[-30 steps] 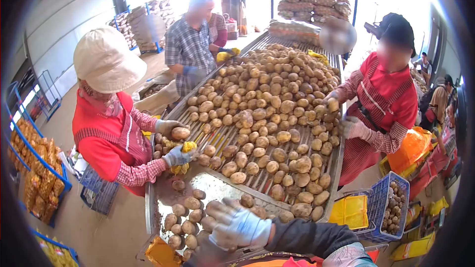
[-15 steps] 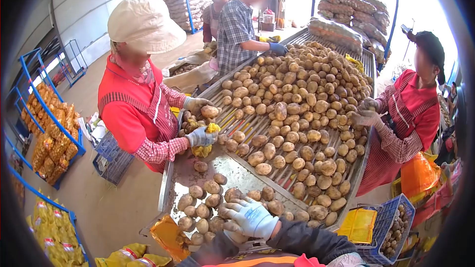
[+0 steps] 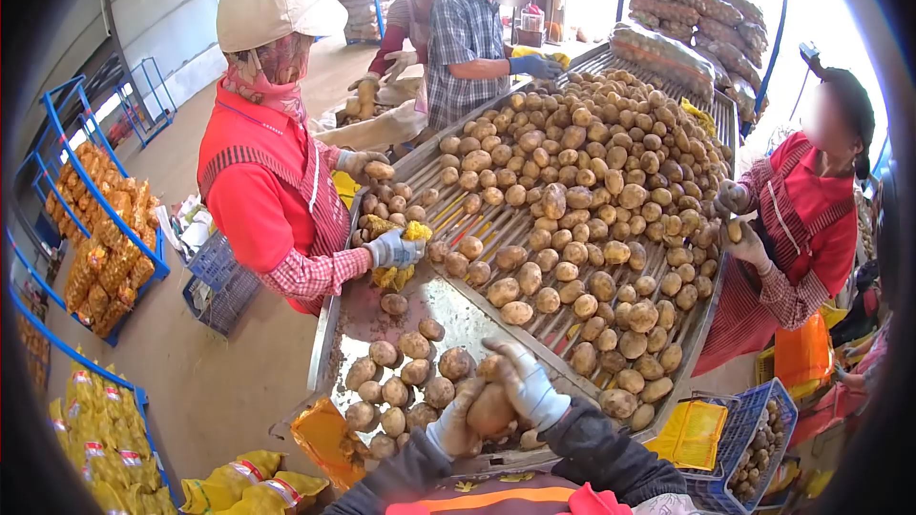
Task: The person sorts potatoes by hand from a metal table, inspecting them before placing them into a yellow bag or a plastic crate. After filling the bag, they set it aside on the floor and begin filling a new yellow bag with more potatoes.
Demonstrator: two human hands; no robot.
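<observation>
My left hand [image 3: 455, 427], in a worn work glove, curls around the left side of a large potato [image 3: 491, 410] at the near edge of the metal table. On the other side, my right hand [image 3: 534, 388], in a white and light-blue glove, is closed against potatoes, its fingers over a smaller potato [image 3: 489, 368]. Part of both grips is hidden by the potatoes. Several loose potatoes [image 3: 415, 344] lie left of my hands on the steel tray [image 3: 434, 305]. An orange mesh bag [image 3: 324, 439] hangs at the tray's near left corner.
A large potato heap [image 3: 611, 172] covers the slatted sorting table. One co-worker [image 3: 272, 172] stands left, another [image 3: 801, 200] right, two more at the far left side. A blue crate [image 3: 754, 448] with potatoes stands low right. Filled yellow bags [image 3: 253, 486] sit low left.
My hands have moved apart from lying together over the potatoes and now hold potatoes between them. The right co-worker's hands have shifted, and the left co-worker's head has lifted.
</observation>
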